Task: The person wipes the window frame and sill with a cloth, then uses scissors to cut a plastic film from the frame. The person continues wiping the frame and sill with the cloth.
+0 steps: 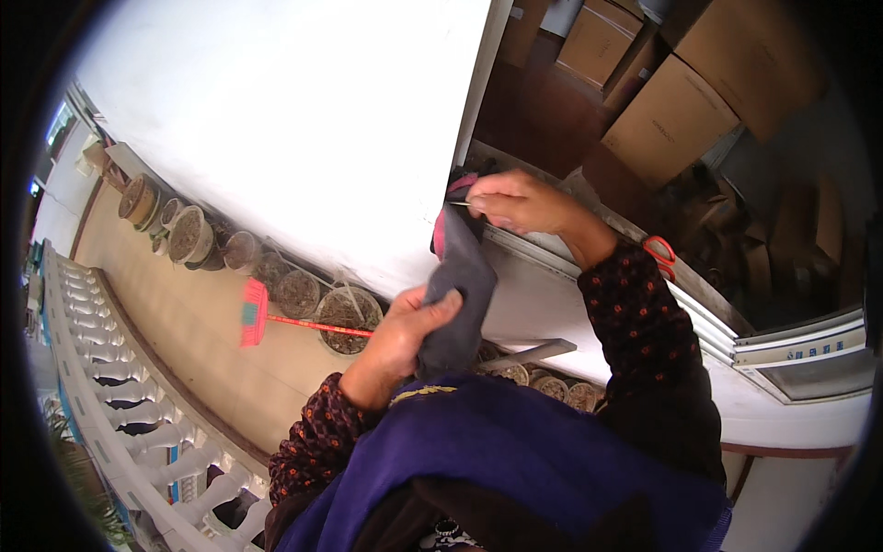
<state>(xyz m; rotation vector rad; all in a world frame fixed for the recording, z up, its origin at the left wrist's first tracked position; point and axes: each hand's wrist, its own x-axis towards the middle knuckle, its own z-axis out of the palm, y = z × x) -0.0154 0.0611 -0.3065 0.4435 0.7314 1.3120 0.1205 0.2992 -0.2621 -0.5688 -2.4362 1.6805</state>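
My left hand (407,332) grips a dark grey cloth piece (461,297) shaped like a sock or shoe upper, its thumb on top. Pink and black material (439,236) shows at the upper edge of this piece. Above it, my right hand (514,201) pinches a thin, pale, needle-like tool (459,203) between thumb and fingers, its tip against the dark fabric. Whether a thread runs from it cannot be told.
Red-handled scissors (660,251) lie on the window sill, right of my right forearm. Cardboard boxes (670,123) stand behind the window opening. Potted soil (190,234) lines the white wall. A pink broom (255,312) and a white balustrade (148,414) are at the left.
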